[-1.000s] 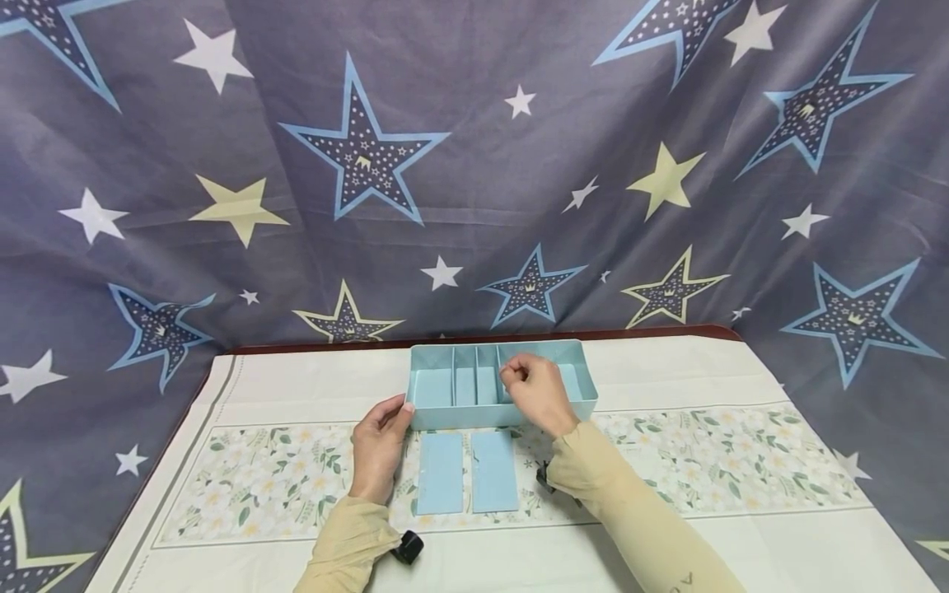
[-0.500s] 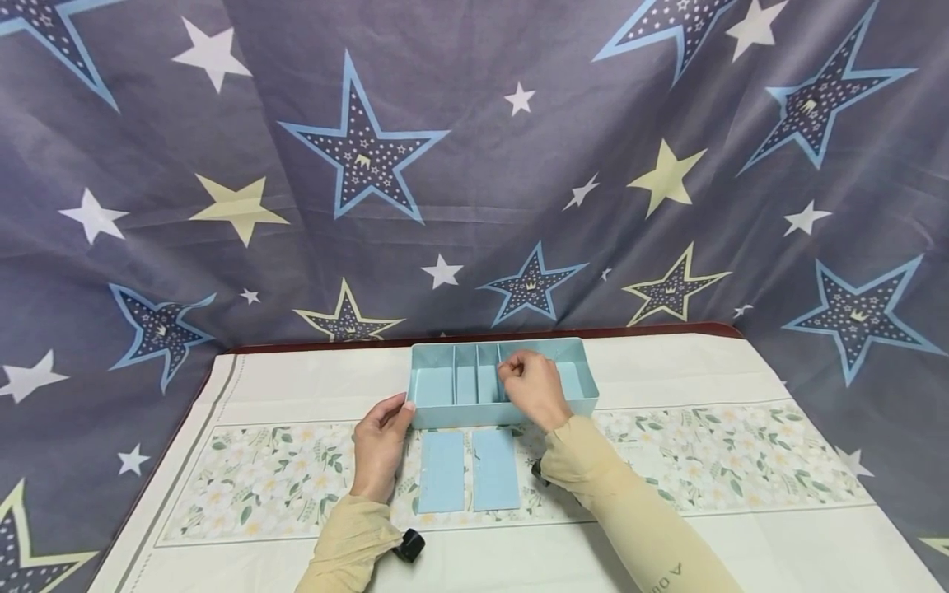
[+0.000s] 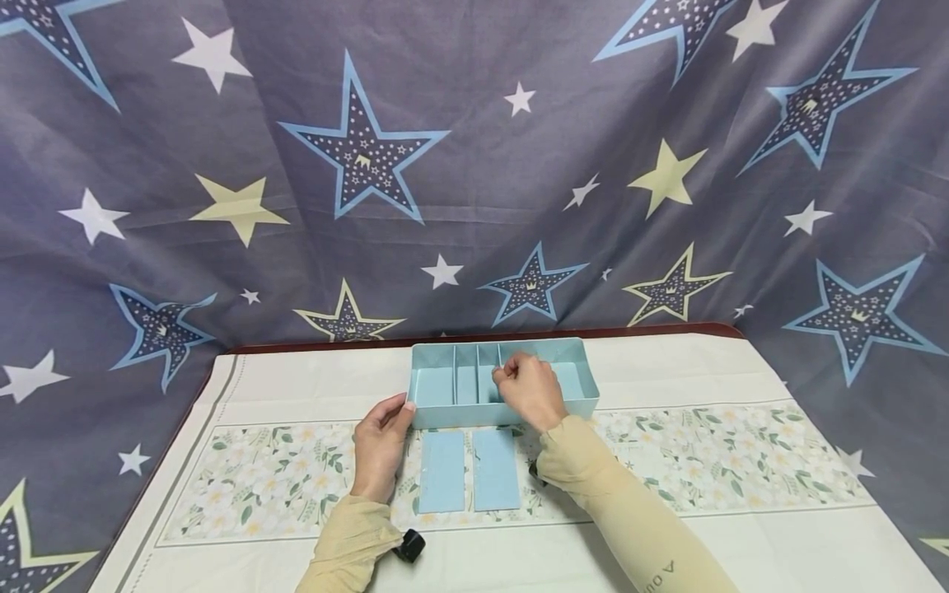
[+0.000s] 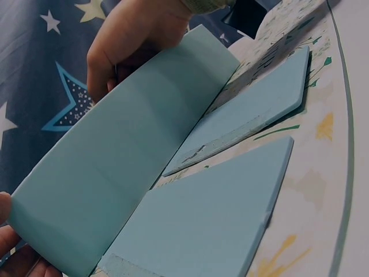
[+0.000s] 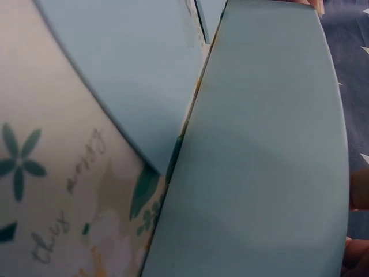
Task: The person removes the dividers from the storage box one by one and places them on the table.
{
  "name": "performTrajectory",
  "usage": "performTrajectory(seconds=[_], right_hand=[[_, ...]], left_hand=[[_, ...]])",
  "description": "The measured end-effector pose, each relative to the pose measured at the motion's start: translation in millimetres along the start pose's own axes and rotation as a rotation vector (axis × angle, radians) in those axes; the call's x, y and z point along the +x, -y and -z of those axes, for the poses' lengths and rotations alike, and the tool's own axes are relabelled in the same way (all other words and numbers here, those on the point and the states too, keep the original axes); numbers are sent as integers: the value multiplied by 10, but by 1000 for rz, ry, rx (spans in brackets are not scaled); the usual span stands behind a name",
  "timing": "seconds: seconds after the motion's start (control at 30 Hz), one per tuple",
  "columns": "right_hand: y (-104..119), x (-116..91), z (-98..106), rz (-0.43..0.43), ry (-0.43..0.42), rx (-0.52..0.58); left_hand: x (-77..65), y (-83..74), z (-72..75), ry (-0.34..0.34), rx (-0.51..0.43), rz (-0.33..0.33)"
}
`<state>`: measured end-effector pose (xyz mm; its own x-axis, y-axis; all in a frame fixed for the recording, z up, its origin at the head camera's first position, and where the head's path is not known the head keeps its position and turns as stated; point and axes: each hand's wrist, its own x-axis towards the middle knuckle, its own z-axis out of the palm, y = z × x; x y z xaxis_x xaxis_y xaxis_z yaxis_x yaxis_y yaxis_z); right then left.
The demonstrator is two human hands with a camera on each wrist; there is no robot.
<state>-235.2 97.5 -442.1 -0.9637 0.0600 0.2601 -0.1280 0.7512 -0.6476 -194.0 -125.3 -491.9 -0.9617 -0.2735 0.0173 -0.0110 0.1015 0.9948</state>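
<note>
Touching left fingers (image 3: 389, 406): blue box (image 3: 474, 417)

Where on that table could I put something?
Free: the flowered white cloth right of the long pale-blue open box, and left of the left hand. Crowded: before the box, where two flat pale-blue rectangular panels lie between the tan sleeves.

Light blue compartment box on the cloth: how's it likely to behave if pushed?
The box should slide rather than tip: it sits long and low on the cloth, which might ruck up. Probably light for its size, being thin-walled and open-topped. Fairly stiff, I'd guess: it looks square in the head view, with dividers crossing it.
</note>
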Motion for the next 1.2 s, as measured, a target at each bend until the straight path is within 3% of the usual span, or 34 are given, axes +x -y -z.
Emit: performTrajectory(seconds=[0.3,0.63,0.9,1.0,1.2], right_hand=[[-25,-45,-36,39,-7,-77],[-41,-59,-80,88,-79,-170],[-57,-70,-118,132,-129,-187],[-63,-75,-127,160,-149,-196],[-75,-76,-145,211,-176,-213]], left_hand=[[89,196,-10,8,19,-2],[61,137,-17,-2,21,-10],[187,380,-32,-25,25,-20],[158,309,-29,-24,27,-14],[9,-15,-5,2,16,27]])
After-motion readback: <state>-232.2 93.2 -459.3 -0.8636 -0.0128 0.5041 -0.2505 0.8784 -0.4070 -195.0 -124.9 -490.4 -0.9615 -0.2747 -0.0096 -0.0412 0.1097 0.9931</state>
